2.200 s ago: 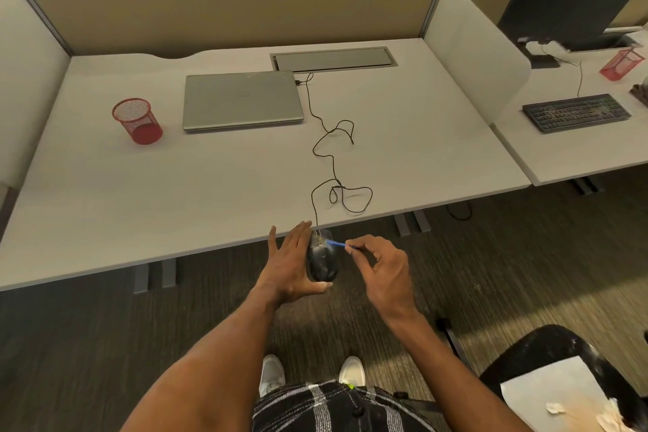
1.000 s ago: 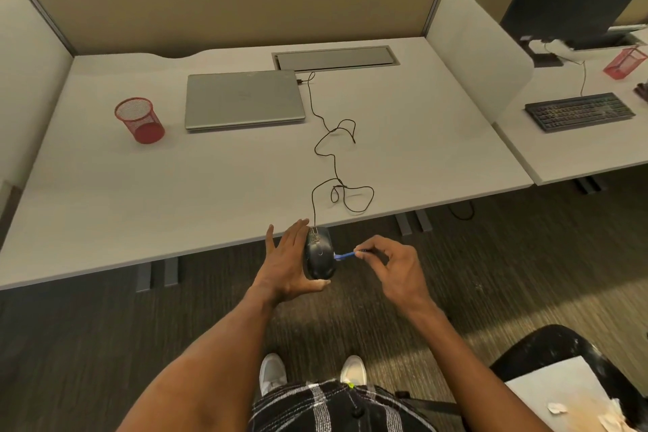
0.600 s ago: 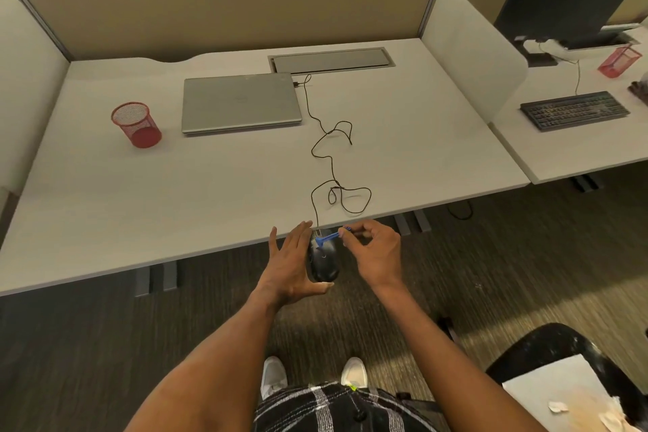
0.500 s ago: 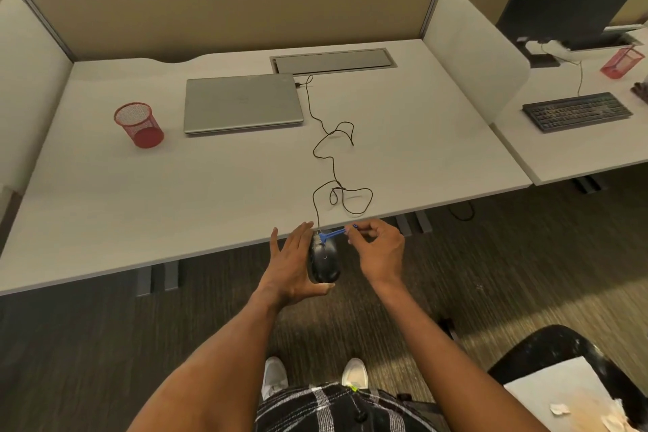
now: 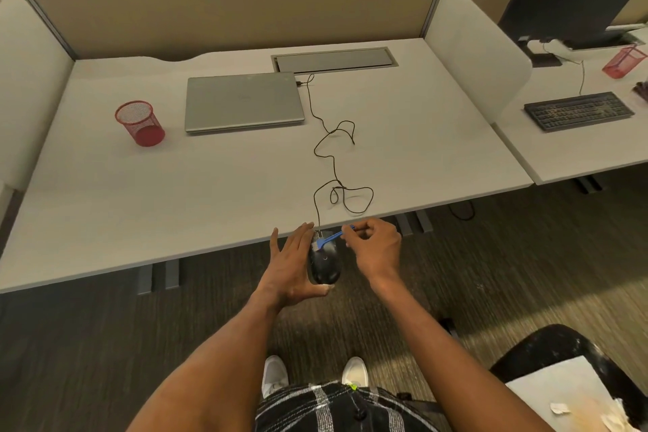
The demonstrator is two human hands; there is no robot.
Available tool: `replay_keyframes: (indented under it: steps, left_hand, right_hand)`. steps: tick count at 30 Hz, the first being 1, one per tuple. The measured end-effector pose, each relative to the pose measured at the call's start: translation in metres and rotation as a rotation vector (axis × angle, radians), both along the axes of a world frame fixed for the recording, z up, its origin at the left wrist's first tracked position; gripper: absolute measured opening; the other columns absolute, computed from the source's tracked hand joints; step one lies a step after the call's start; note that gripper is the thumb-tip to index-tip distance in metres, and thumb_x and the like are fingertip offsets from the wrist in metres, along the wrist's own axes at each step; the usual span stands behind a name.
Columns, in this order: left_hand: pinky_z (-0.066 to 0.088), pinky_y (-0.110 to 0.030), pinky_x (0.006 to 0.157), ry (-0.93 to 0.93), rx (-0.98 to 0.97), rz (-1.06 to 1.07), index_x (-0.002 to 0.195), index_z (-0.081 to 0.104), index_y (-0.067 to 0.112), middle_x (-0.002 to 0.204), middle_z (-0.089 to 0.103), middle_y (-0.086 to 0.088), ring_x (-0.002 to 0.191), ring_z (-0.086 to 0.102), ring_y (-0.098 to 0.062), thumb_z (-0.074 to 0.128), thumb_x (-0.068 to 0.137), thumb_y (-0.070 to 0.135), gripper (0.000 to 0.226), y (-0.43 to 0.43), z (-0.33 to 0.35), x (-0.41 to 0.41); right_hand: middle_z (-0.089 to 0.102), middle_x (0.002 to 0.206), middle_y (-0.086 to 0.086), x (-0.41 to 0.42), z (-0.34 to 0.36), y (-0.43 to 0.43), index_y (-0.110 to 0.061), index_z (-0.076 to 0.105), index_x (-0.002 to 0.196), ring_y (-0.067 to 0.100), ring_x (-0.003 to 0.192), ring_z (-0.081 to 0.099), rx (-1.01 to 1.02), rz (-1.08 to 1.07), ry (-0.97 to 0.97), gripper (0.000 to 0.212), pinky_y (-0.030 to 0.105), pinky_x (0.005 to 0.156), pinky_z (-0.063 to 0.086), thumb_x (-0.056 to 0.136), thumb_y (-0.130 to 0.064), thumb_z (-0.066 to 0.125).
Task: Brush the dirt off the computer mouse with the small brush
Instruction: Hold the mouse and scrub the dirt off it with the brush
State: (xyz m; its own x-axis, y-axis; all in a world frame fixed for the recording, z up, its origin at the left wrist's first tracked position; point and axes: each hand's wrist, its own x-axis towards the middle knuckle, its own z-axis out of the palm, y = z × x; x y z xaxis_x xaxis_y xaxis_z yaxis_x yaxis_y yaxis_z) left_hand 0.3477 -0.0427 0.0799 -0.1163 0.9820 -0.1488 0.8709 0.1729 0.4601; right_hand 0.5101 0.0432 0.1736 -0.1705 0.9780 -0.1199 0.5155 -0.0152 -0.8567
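Black computer mouse, held in the air just off the near edge of the desk, over the carpet. My left hand cradles it from the left, fingers extended along its side and thumb tucked under its rear end. My right hand pinches the handle of the small blue brush between fingertips; the brush slants down to the left, its head resting on the front part of the mouse, where a pale dusty patch shows. The mouse cable rises from the mouse's front over the near edge, loops twice across the desk's middle, and ends at the right side of a closed grey laptop lying toward the far edge. A grey cable hatch sits along the far edge, just behind the laptop. A red mesh cup stands toward the left edge, well apart from the laptop. Nothing on the desk lies between my hands and the mouse. A black keyboard rests on the neighbouring desk, beyond a white divider.
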Motion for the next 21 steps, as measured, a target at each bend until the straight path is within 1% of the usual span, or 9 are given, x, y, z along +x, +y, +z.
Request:
replay_keyframes:
  steps: [2,6,7,10,11,13,16,18,21]
  left_hand:
    - [-0.017,-0.062,0.123,0.001,0.001,-0.007,0.165,0.005,0.022,0.175,0.006,0.0,0.161,0.0,-0.015,0.065,0.066,0.088,0.134,0.0,0.001,0.0]
    - [-0.019,-0.061,0.123,-0.008,0.001,-0.016,0.165,0.006,0.023,0.175,0.008,0.0,0.161,0.001,-0.015,0.066,0.066,0.088,0.133,-0.001,0.001,0.001]
    - [-0.019,-0.061,0.124,-0.012,0.0,-0.018,0.165,0.006,0.024,0.175,0.008,-0.001,0.161,0.001,-0.016,0.066,0.066,0.087,0.132,-0.002,0.001,0.001]
    - [-0.018,-0.061,0.124,-0.014,-0.002,-0.027,0.164,0.006,0.023,0.174,0.009,-0.001,0.161,0.003,-0.017,0.067,0.066,0.086,0.132,-0.005,0.0,0.001]
    - [-0.018,-0.061,0.124,-0.01,-0.003,-0.029,0.164,0.007,0.023,0.174,0.009,-0.001,0.161,0.003,-0.016,0.067,0.066,0.087,0.132,-0.006,0.0,0.0]
    - [-0.018,-0.061,0.124,-0.002,-0.012,-0.028,0.164,0.006,0.023,0.174,0.008,0.0,0.161,0.002,-0.016,0.066,0.066,0.088,0.132,-0.006,-0.001,-0.001]
    - [-0.018,-0.061,0.124,0.01,-0.026,-0.027,0.165,0.003,0.023,0.175,0.006,-0.001,0.161,0.001,-0.016,0.066,0.067,0.087,0.133,-0.007,-0.002,-0.001]
    - [-0.019,-0.06,0.124,0.021,-0.03,-0.033,0.165,0.0,0.022,0.175,0.004,-0.001,0.161,0.0,-0.016,0.066,0.068,0.087,0.134,-0.007,0.0,-0.001]
    - [-0.02,-0.06,0.124,0.014,-0.032,-0.041,0.165,0.0,0.022,0.175,0.004,-0.002,0.161,0.0,-0.017,0.066,0.068,0.086,0.134,-0.006,0.002,0.0]
  right_hand:
    - [0.074,0.08,-0.006,-0.005,0.0,-0.001,-0.014,0.075,0.091,0.004,0.074,0.071,0.018,0.01,-0.019,0.005,0.013,0.065,0.055,0.091,-0.018,0.078]
    - [0.073,0.082,-0.005,-0.009,-0.001,0.001,-0.014,0.074,0.092,0.006,0.077,0.071,0.054,-0.071,0.001,0.006,0.013,0.066,0.056,0.092,-0.019,0.077]
    - [0.072,0.083,-0.005,-0.008,-0.001,0.001,-0.016,0.073,0.091,0.008,0.079,0.07,0.055,-0.091,-0.001,0.005,0.016,0.068,0.058,0.092,-0.018,0.076]
    - [0.07,0.085,-0.005,-0.004,-0.003,0.002,-0.024,0.068,0.088,0.017,0.087,0.069,0.057,-0.128,-0.019,0.01,0.032,0.073,0.063,0.091,-0.019,0.076]
    - [0.07,0.085,-0.005,-0.003,-0.002,0.002,-0.023,0.068,0.088,0.016,0.085,0.069,0.062,-0.133,-0.014,0.01,0.031,0.073,0.063,0.091,-0.017,0.076]
    - [0.07,0.083,-0.006,0.001,0.001,0.001,-0.019,0.069,0.089,0.009,0.08,0.069,0.075,-0.126,0.007,0.009,0.024,0.071,0.061,0.091,-0.013,0.076]
    - [0.071,0.079,-0.008,0.004,0.004,0.0,-0.018,0.071,0.087,0.005,0.074,0.07,0.043,-0.014,-0.004,0.007,0.014,0.065,0.056,0.091,-0.015,0.077]
    - [0.072,0.079,-0.007,0.003,0.001,-0.003,-0.017,0.074,0.088,0.004,0.073,0.07,0.025,0.06,-0.033,0.005,0.013,0.063,0.054,0.09,-0.018,0.078]
    - [0.072,0.082,-0.007,0.001,-0.003,-0.005,-0.016,0.074,0.092,0.003,0.076,0.069,0.035,0.048,-0.048,0.004,0.013,0.063,0.053,0.092,-0.02,0.077]
